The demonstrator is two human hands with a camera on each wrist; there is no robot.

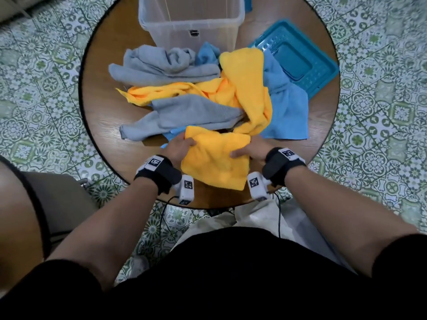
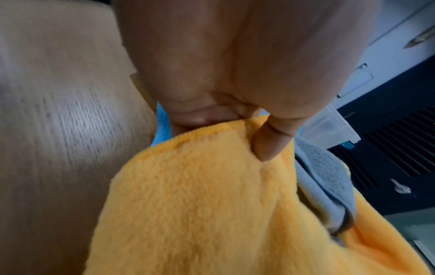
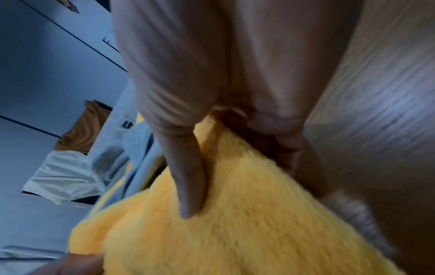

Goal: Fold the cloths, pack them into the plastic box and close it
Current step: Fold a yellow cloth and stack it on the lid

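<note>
A yellow cloth point(image 1: 215, 155) lies folded at the near edge of the round table. My left hand point(image 1: 179, 146) pinches its far left corner, thumb on top point(image 2: 270, 145). My right hand point(image 1: 248, 153) grips its right edge, thumb pressed on the yellow cloth point(image 3: 212, 214). Behind it sits a loose heap: two grey cloths point(image 1: 166, 65) point(image 1: 189, 114), a second yellow cloth point(image 1: 245, 88) and a blue cloth point(image 1: 286, 105). The clear plastic box point(image 1: 191, 21) stands open at the far side, and its teal lid point(image 1: 298, 58) lies flat to the right.
The wooden table point(image 1: 104, 116) shows bare wood on its left side. Patterned tile floor point(image 1: 46, 72) surrounds it. A grey seat point(image 1: 57, 199) stands at the lower left, and white bags point(image 1: 254, 218) lie under the table's near edge.
</note>
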